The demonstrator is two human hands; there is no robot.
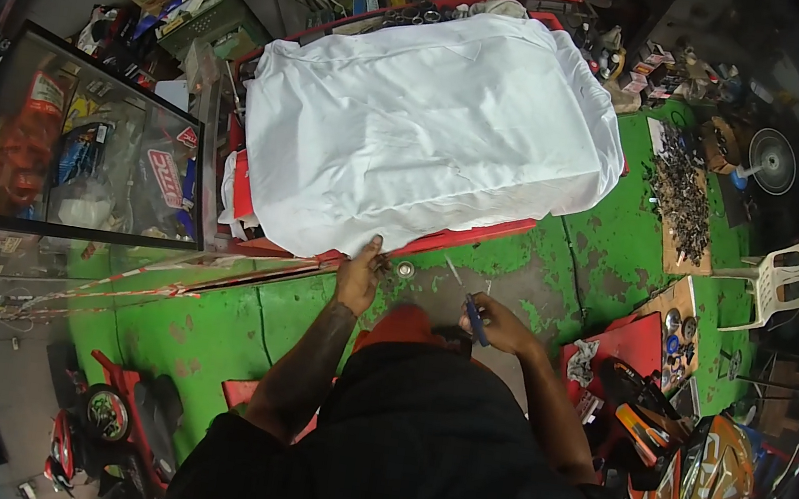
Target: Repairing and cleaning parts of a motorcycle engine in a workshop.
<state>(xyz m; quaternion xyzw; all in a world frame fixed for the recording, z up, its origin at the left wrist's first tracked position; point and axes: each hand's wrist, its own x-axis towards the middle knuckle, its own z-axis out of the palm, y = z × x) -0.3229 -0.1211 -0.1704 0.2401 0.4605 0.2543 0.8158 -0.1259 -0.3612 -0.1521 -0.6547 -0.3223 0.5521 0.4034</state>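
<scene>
Left hand [359, 275] stretched forward, fingers closed on small parts at the edge of the white cloth [426, 127], just beside a small round bearing [405, 269] on the green floor [209, 315]. Right hand [498, 325] wrapped around a blue-handled tool [476, 320], held low above the grey patch. Risk, probably: bearing knocked and rolling under the red platform [467, 236], or tool tip slipping toward the left fingers.

Two hands [358, 279], one white sheet [426, 122], one plastic chair [781, 283], one glass cabinet [81, 142]
</scene>
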